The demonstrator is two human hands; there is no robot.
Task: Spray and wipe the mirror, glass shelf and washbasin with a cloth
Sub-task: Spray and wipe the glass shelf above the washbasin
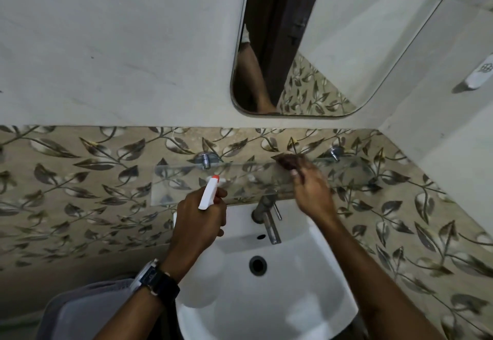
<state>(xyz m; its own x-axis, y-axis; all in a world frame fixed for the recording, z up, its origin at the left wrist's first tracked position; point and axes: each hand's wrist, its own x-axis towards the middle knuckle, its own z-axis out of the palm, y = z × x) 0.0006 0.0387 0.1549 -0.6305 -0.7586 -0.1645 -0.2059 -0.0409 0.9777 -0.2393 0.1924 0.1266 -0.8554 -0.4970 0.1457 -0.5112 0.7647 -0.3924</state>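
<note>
My left hand [198,219] grips a white spray bottle [209,193] with an orange nozzle tip, held over the left rim of the white washbasin [293,286] and pointing toward the glass shelf [181,182]. My right hand [310,187] presses a dark brown cloth [289,160] onto the shelf just right of its middle. The hand is blurred. The rounded mirror [333,46] hangs on the wall above the shelf and reflects an arm and a dark door frame.
A chrome tap [266,214] stands at the back of the basin, between my hands. Two chrome brackets [206,160] hold the shelf against the leaf-patterned tiles. A white holder [478,74] sticks out from the right wall. Grey fabric [88,310] lies at the lower left.
</note>
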